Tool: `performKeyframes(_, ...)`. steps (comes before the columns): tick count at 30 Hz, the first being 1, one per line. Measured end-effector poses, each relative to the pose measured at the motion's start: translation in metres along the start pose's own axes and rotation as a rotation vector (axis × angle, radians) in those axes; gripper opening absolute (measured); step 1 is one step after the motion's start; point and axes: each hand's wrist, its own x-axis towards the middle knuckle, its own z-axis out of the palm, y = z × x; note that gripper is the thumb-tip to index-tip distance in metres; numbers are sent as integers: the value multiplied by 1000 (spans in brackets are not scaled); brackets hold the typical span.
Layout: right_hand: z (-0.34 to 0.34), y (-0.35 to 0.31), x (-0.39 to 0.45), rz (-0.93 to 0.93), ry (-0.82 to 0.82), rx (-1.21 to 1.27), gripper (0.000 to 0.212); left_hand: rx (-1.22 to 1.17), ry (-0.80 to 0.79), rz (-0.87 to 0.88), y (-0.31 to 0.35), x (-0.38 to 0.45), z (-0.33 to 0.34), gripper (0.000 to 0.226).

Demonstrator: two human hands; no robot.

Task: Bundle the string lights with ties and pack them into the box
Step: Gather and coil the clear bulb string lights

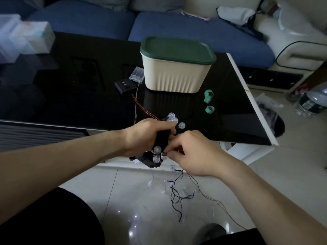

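My left hand [145,137] grips a bundle of string lights [159,147], clear round bulbs on black wire coiled around a black battery pack. My right hand [191,152] pinches the wire right beside the bundle. Loose wire with small bulbs [174,190] hangs down to the floor below my hands. The cream ribbed box [175,76] with a dark green lid [177,50] stands shut on the black table. Two green ties [208,96] [209,109] lie to the right of the box.
A clear battery holder [137,75] and a black control box [123,85] with red wires lie left of the box. The black glass table [70,96] ends in a white edge at right. A blue sofa [177,25] is behind; a bin [272,119] and bottle [311,101] stand at right.
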Motion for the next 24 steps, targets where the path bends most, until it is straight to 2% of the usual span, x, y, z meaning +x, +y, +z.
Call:
performKeyframes(5,-6,1,0,49,208,147,11,136,-131,-43,-6,0,0,50)
performKeyframes(8,-11,-3,-3,53,203,288,13,171,-165,-2,-5,0,1,55)
performKeyframes(11,-16,-2,-4,56,242,259,26,293,-212,12,2,-4,-2,57)
performKeyframes(12,-19,0,-4,77,224,232,33,381,-235,11,4,-7,-4,56)
performKeyframes(14,-27,7,-6,115,84,207,42,567,-302,13,6,-12,-9,58)
performKeyframes(16,-32,15,-7,124,-36,188,38,671,-341,-8,7,-16,-12,60)
performKeyframes(20,-38,29,-7,84,12,209,27,574,-263,10,9,-19,-19,45)
performKeyframes(24,-38,29,-7,102,104,246,30,419,-129,91,11,-20,-21,47)
